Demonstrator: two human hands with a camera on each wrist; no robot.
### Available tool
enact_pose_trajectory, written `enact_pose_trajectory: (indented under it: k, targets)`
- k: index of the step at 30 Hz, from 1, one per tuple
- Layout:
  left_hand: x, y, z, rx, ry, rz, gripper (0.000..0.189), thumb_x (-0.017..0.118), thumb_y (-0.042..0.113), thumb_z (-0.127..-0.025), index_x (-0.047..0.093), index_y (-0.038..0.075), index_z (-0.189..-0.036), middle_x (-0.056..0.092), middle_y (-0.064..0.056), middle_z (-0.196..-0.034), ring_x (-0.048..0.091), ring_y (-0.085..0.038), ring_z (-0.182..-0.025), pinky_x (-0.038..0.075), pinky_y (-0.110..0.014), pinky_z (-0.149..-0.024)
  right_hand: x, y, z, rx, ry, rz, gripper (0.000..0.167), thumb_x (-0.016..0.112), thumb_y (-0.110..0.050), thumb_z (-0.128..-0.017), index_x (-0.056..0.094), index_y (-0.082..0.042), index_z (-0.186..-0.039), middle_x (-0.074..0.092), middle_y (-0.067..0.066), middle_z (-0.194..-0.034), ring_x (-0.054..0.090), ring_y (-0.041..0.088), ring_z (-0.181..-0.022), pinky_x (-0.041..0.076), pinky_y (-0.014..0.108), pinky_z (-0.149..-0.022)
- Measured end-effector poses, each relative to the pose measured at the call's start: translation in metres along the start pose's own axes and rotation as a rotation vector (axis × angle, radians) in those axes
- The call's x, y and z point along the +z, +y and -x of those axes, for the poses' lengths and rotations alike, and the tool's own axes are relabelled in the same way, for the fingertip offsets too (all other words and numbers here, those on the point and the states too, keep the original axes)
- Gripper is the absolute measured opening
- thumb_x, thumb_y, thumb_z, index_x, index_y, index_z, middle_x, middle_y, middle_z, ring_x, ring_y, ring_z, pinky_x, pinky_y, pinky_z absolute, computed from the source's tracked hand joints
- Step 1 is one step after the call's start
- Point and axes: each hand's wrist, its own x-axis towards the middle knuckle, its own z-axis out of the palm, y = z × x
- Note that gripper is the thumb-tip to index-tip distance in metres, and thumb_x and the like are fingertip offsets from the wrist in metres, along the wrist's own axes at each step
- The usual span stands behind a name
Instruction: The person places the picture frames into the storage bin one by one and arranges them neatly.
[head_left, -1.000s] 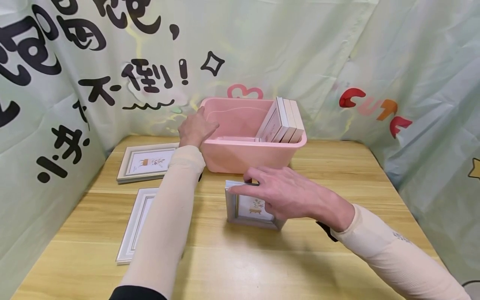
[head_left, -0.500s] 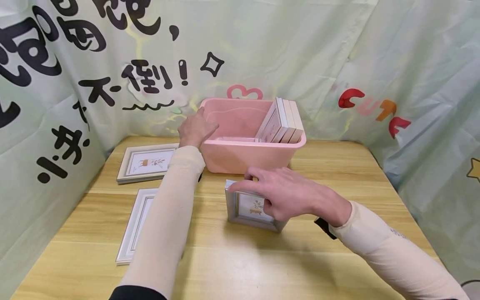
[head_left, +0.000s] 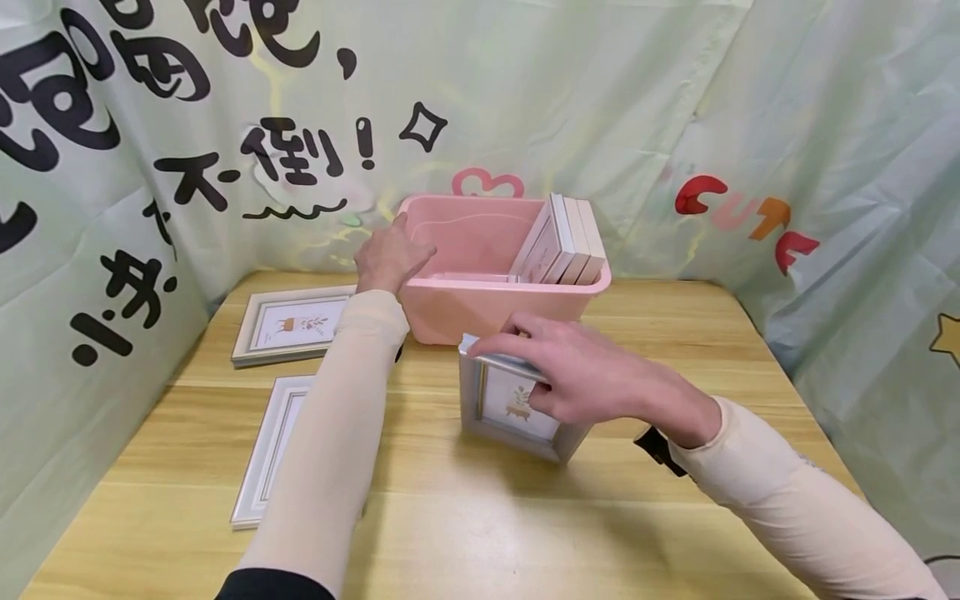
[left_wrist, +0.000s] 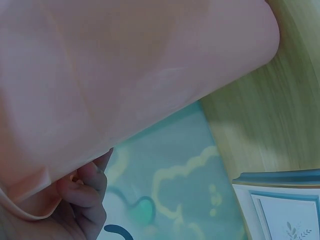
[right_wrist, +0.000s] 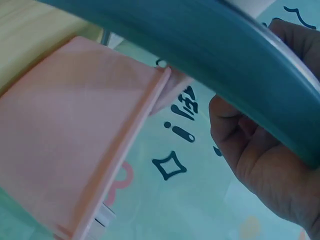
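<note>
In the head view the right hand [head_left: 600, 371] pinches a grey picture frame [head_left: 517, 404] by its top edge, fingers over the far side and thumb on the near face, a hold that likely lets the frame hang on edge. It stands tilted a little in front of a pink tub [head_left: 495, 315], over the desk [head_left: 600, 542]; whether its bottom edge touches the wood I cannot tell. The left hand [head_left: 391, 258] clasps the tub's left end, probably to steady it. What look like three frames [head_left: 573, 242] stand on edge against the tub's right end, their tops above the rim, perhaps packed so to save room. Two more lie flat on the left, a cream frame [head_left: 247, 333] and a white frame [head_left: 261, 462], both partly covered by the left sleeve [head_left: 322, 458]. The tub's near wall stands between the grey frame and the inside. Printed cloth [head_left: 570, 108] hangs behind.

In the left wrist view the left fingers [left_wrist: 89, 197] curl under the tub's rim.

In the right wrist view the frame's long edge, dark here, runs between the curled fingers and thumb, blocking part of the view; the tub is near, apart from it.
</note>
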Motion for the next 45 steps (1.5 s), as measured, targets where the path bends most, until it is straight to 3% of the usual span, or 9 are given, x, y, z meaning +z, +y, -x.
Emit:
enact_pose_trajectory:
  k: [6,18,29,35,45]
  targets:
    - [-0.001,0.001,-0.001,-0.004,-0.005,-0.008,0.084,0.050,0.054,-0.083,0.019,0.024,-0.156,0.061,-0.019,-0.099,0.059,-0.034,-0.092,0.049,-0.048,-0.079,-0.018,-0.001,0.001,0.066,0.065,-0.006,0.072,0.061,0.005,-0.068,0.055,-0.029,-0.131,0.055,-0.003,-0.113,0.053,0.010,-0.093,0.047,0.027,-0.072]
    - [-0.002,-0.002,-0.001,0.020,0.019,-0.004,0.082,0.051,0.053,-0.083,0.025,0.022,-0.154,0.058,-0.024,-0.129,0.059,-0.042,-0.112,0.048,-0.056,-0.086,-0.061,0.007,-0.002,0.171,0.176,0.044,0.067,0.067,0.000,-0.070,0.056,-0.026,-0.130,0.058,0.002,-0.111,0.057,0.018,-0.093,0.047,0.035,-0.072]
    - [0.002,-0.001,-0.002,0.014,0.008,-0.007,0.084,0.053,0.055,-0.084,0.022,0.023,-0.155,0.057,-0.023,-0.132,0.058,-0.043,-0.114,0.048,-0.056,-0.087,-0.101,0.013,-0.006,0.376,0.252,-0.059,0.070,0.060,0.007,-0.073,0.053,-0.026,-0.135,0.058,0.006,-0.111,0.060,0.022,-0.087,0.048,0.037,-0.069]
    - [0.002,-0.001,-0.001,0.007,0.007,-0.011,0.084,0.054,0.056,-0.084,0.023,0.024,-0.155,0.059,-0.023,-0.126,0.060,-0.041,-0.109,0.049,-0.053,-0.085,-0.121,0.018,-0.012,0.547,0.261,-0.217,0.072,0.058,0.006,-0.079,0.047,-0.035,-0.138,0.048,0.008,-0.124,0.056,0.027,-0.097,0.052,0.037,-0.065]
    - [-0.001,0.000,0.000,0.005,0.007,-0.015,0.084,0.054,0.056,-0.084,0.023,0.023,-0.155,0.058,-0.022,-0.128,0.059,-0.040,-0.111,0.049,-0.053,-0.085,-0.139,0.031,-0.025,0.698,0.455,-0.325,0.072,0.055,0.002,-0.084,0.042,-0.042,-0.139,0.043,-0.004,-0.118,0.054,0.022,-0.102,0.053,0.031,-0.066]
